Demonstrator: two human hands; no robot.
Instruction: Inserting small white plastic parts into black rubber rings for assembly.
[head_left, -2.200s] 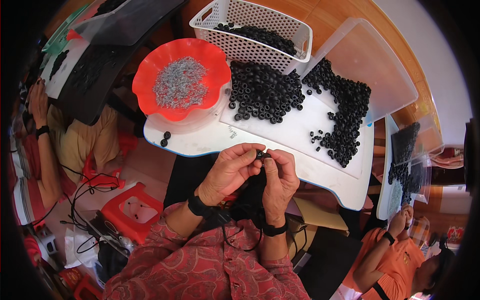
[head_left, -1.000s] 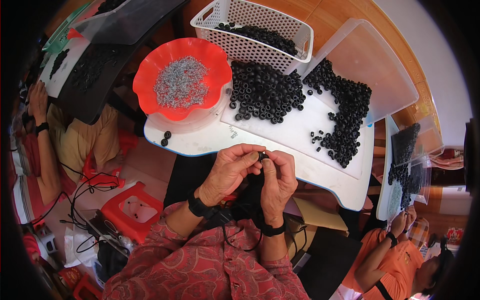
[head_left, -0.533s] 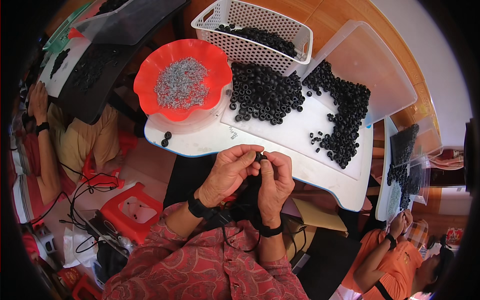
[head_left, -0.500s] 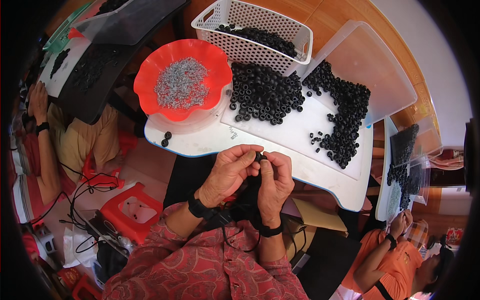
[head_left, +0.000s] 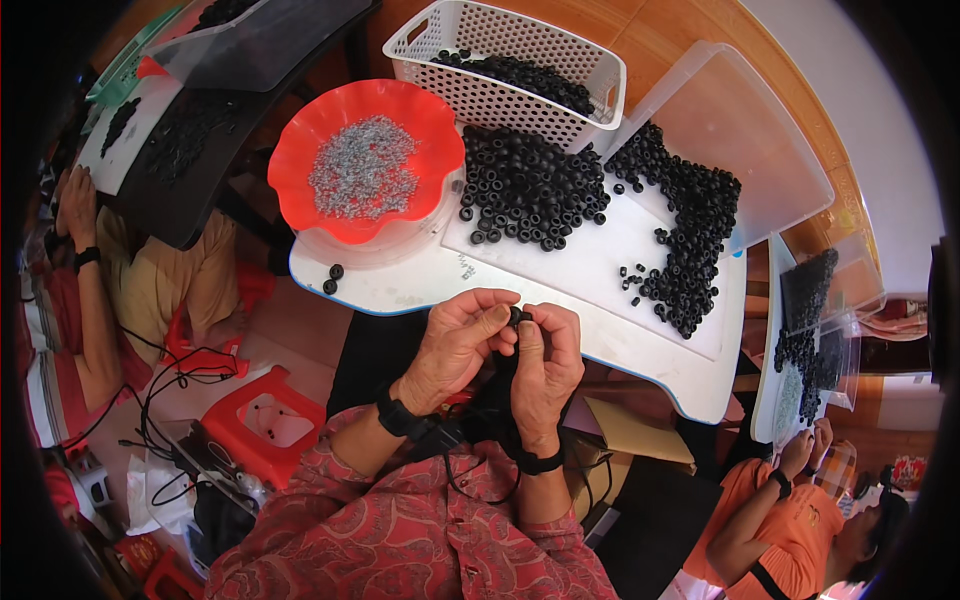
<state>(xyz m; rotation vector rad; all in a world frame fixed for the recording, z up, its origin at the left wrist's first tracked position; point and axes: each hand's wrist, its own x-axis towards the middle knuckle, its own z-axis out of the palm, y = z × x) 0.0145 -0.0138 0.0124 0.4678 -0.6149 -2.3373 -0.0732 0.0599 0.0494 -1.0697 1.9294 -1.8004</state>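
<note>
Over the front edge of the white table, my left hand and my right hand meet fingertip to fingertip. Between them is a small black rubber ring-like part, pinched by thumb and forefinger on both sides. My fingers cover much of it, so I cannot tell whether it is one piece or two joined. Beyond my hands lies a heap of black rings. Smaller black pieces spread to its right. At the left, a red scalloped bowl holds tiny silvery clear parts.
Behind the heap stands a white perforated basket of black parts. A clear plastic bin lies tipped at the right. Two black rings sit near the left edge. Co-workers sit at both sides; a red stool stands lower left.
Both hands have shifted very slightly left, with the small black part still pinched between them. The co-worker at the right has moved their hands a little.
</note>
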